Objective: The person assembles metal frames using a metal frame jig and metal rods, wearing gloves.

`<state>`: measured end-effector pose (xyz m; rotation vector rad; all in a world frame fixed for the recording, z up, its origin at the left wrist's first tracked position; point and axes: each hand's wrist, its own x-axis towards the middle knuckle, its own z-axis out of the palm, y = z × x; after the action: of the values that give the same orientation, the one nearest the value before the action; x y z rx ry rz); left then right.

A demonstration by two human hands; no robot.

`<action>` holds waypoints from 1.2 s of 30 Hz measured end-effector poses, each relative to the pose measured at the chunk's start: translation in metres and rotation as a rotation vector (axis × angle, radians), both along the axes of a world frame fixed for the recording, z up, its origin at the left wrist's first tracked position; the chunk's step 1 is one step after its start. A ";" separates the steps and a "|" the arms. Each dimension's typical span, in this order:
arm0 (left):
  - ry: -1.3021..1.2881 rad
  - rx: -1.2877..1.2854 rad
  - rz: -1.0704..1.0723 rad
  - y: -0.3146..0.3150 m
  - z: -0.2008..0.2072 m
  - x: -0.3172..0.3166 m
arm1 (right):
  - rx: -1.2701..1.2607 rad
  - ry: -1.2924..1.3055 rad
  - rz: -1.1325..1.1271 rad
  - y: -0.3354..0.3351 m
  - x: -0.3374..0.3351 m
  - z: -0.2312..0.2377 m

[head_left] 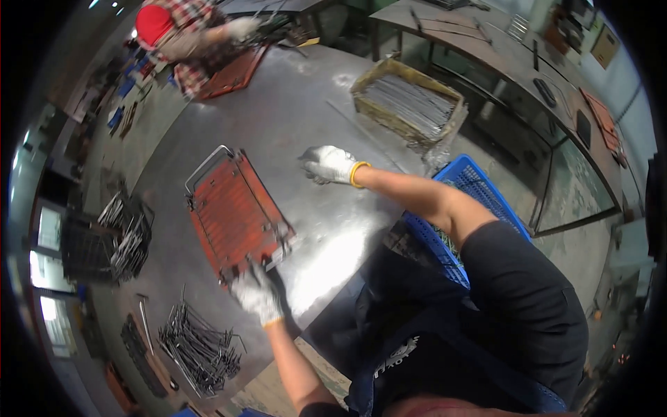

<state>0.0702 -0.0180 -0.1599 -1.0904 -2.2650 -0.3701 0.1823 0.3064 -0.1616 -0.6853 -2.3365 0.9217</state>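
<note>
A red-orange flat jig plate with small clamps along its edges lies on the metal table. A bent wire rod forms a loop at its far left corner. My left hand, in a white glove, is at the plate's near edge with its fingers stretched toward a clamp there. My right hand, gloved with a yellow cuff, is over the table to the right of the plate. Its greyish fingers are curled together and slightly blurred; whether something small is in them is hidden.
A pile of bent metal rods and a hammer lie at the near left. A worn box of straight rods stands at the far right, with a blue basket by my right arm. Across the table, a red-capped person works at another red plate.
</note>
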 end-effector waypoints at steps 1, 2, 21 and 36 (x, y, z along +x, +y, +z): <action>-0.008 -0.041 0.049 -0.022 -0.007 0.006 | -0.412 -0.122 0.221 -0.003 0.020 0.043; -0.016 -0.083 0.107 -0.039 -0.014 0.016 | -0.201 -0.163 0.157 0.007 0.040 0.064; -0.687 0.408 0.463 -0.086 -0.020 0.054 | 0.424 -0.829 -0.336 0.153 0.137 0.071; -0.748 1.040 0.332 -0.061 -0.024 0.073 | -0.134 -0.364 -0.247 0.179 0.166 0.077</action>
<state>0.1428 -0.0795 -0.1841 -0.0036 -2.2048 -1.7675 0.3479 0.4852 -0.0844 -1.2564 -2.4342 0.9059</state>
